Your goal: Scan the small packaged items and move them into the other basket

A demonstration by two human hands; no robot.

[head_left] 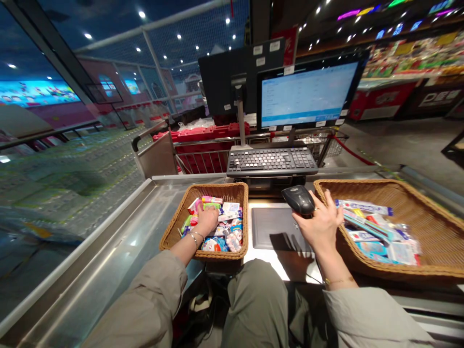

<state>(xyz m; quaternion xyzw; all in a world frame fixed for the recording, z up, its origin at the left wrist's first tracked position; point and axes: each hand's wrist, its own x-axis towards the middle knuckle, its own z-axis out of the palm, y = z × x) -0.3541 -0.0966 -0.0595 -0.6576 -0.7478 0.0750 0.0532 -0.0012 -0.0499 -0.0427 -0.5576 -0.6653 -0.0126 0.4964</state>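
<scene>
My left hand [206,220] reaches into a small wicker basket [174,223] full of several colourful small packets [226,232]; its fingers curl down among them, and what they grip is hidden. My right hand [321,222] is closed on a black handheld barcode scanner [299,199], held above a dark flat pad [273,227] on the counter. To its right, a larger wicker basket [435,212] holds toothbrush packs and other packets [373,229].
A black keyboard [271,162] sits behind the baskets, with a lit monitor [308,94] and a second dark screen [232,77] above. A steel counter channel [119,241] runs to the left. Red shopping baskets [210,137] stand behind.
</scene>
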